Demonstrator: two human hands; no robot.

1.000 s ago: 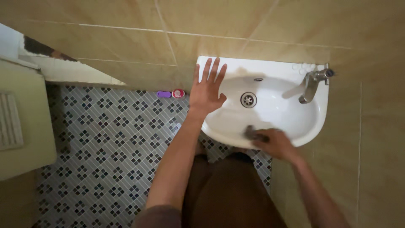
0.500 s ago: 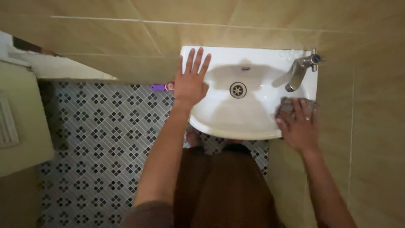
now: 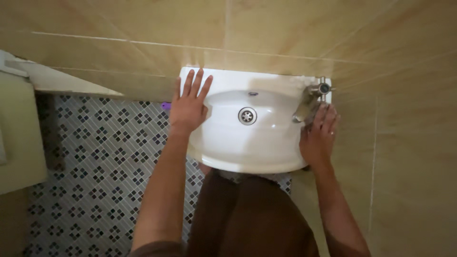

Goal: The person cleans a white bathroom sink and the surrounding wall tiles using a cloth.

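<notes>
Wall (image 3: 285,28): beige tiles are running behind and to the right of the sink, with pale grout lines crossing them.
Floor (image 3: 95,157): grey tiles with dark diamond clusters are filling the lower left of the view.
Cabinet (image 3: 19,138): a pale block is standing at the far left edge, on the floor.
Sink (image 3: 247,147): a white basin is hanging against the wall, its rounded front edge facing the person.
Legs (image 3: 247,219): brown trousers are showing directly below the sink's front edge.
Left hand (image 3: 188,107): it is lying flat on the sink's left rim, fingers spread and pointing at the wall, palm down, gripping nothing.
Right hand (image 3: 318,138): it is pressing on the sink's right rim just beside the tap, fingers extended and close together; whether anything is under the palm cannot be told.
Tap (image 3: 307,102): a metal spout is slanting over the basin from the back right corner, touching the right fingertips.
Drain (image 3: 247,115): a round metal grate is sitting in the basin, between the two hands.
Purple object (image 3: 165,105): a small item is lying on the floor by the wall, partly hidden behind the left hand.
</notes>
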